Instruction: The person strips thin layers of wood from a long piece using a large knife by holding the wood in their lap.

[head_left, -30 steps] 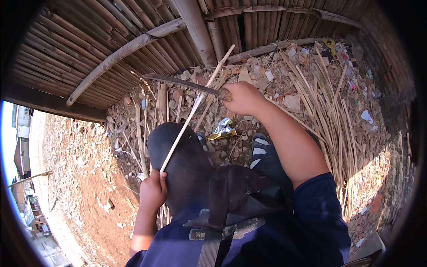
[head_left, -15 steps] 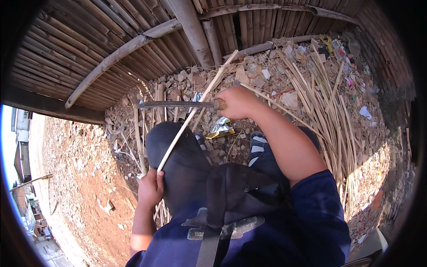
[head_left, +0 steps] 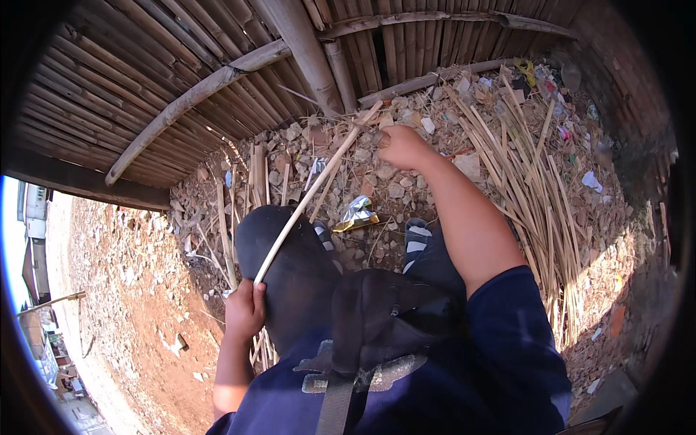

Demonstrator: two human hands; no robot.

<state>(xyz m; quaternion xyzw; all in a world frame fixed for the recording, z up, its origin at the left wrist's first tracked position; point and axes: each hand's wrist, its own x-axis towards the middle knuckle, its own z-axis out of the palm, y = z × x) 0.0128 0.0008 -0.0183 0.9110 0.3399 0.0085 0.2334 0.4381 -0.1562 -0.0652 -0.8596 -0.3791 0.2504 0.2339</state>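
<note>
Left hand wraps its grip around the low end of a pale bamboo strip, just beside the dark knee; the strip slants up over rubble to the right hand; that fist is clenched (what it grasps is hidden behind the knuckles); loose bamboo slivers lie heaped at right, partly lost in shadow.

A long pale bamboo strip slants from knee toward the rubble.
</note>
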